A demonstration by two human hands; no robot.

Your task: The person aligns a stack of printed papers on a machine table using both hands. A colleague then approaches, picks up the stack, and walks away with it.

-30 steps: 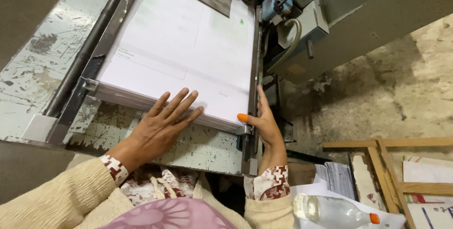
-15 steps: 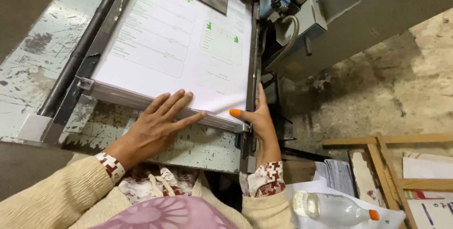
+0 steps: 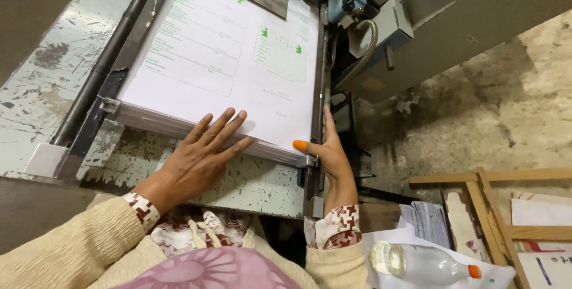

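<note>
A thick stack of white printed sheets [image 3: 226, 56] with green marks lies on the worn metal bed of a printing machine [image 3: 53, 80]. My left hand [image 3: 199, 155] lies flat, fingers spread, on the stack's near edge. My right hand [image 3: 326, 152] rests against the stack's near right corner and the dark side guide rail [image 3: 319, 98]; its thumb, tipped in orange, presses on the paper's corner. Cream sleeves with patterned cuffs cover both wrists.
Machine parts, a hose and a blue fitting [image 3: 351, 3] sit at the top right. On the rough floor to the right lie a wooden frame [image 3: 494, 205], paper stacks [image 3: 426, 220] and a clear bottle with an orange cap [image 3: 417, 262].
The view has shifted so more of the printed sheet shows. Both hands stay on the stack's near edge; the left fingers have slid slightly further onto the paper.
</note>
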